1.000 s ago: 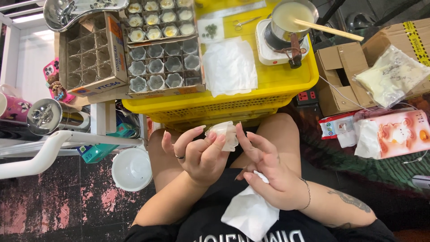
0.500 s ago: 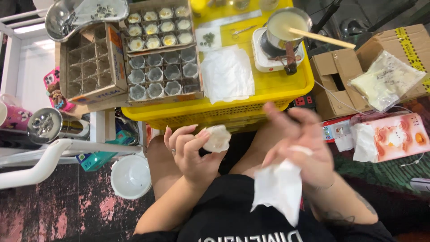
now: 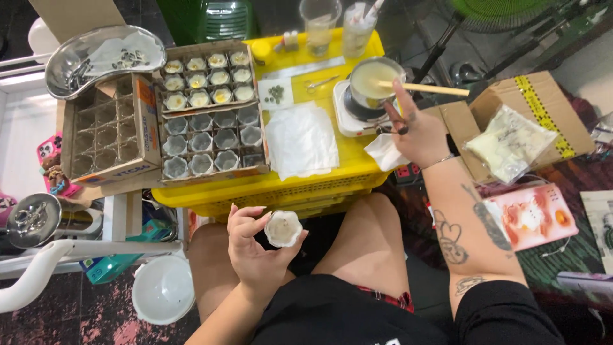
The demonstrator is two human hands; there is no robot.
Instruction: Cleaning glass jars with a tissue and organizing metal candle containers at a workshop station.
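Left hand (image 3: 255,246) cups an empty scalloped mould (image 3: 283,228) at lower centre. Right hand (image 3: 418,131), clutching a tissue (image 3: 385,152), reaches for the wax pot (image 3: 377,80) upper right. Looks like filling time; pouring needs a steady mould.

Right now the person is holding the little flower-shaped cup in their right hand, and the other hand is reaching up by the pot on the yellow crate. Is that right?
Not quite. The head view shows the little flower-shaped cup in the left hand, not the right. It is the right hand that reaches up by the pot on the yellow crate, with a white tissue under it.
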